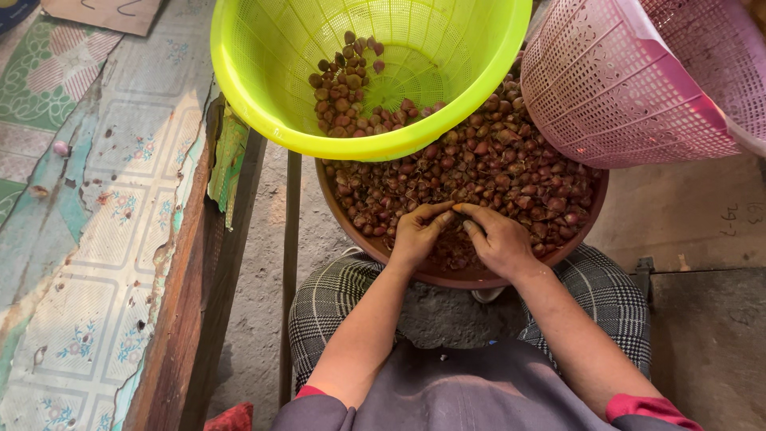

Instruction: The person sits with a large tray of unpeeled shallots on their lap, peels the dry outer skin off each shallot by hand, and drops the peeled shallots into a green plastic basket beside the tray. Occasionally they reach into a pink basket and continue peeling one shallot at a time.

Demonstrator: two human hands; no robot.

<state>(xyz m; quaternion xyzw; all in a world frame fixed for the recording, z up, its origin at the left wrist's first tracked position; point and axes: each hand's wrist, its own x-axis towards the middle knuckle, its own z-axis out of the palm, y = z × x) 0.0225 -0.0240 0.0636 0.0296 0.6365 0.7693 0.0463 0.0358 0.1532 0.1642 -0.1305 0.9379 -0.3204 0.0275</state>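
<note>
Small reddish-brown shallots (487, 172) with dry papery skins are heaped in a round brown basin (447, 275), filling it under and beyond both hands. One shallot (455, 210) is pinched between the fingertips of the left hand (416, 233) and the right hand (499, 238), which meet just above the heap. The hands rest on the pile at the basin's near edge.

Bright, even daylight; soft shadows only. Mild glare on green basket (319, 48) rim. Focus sharp throughout; slight wide-angle bending at edges.
</note>
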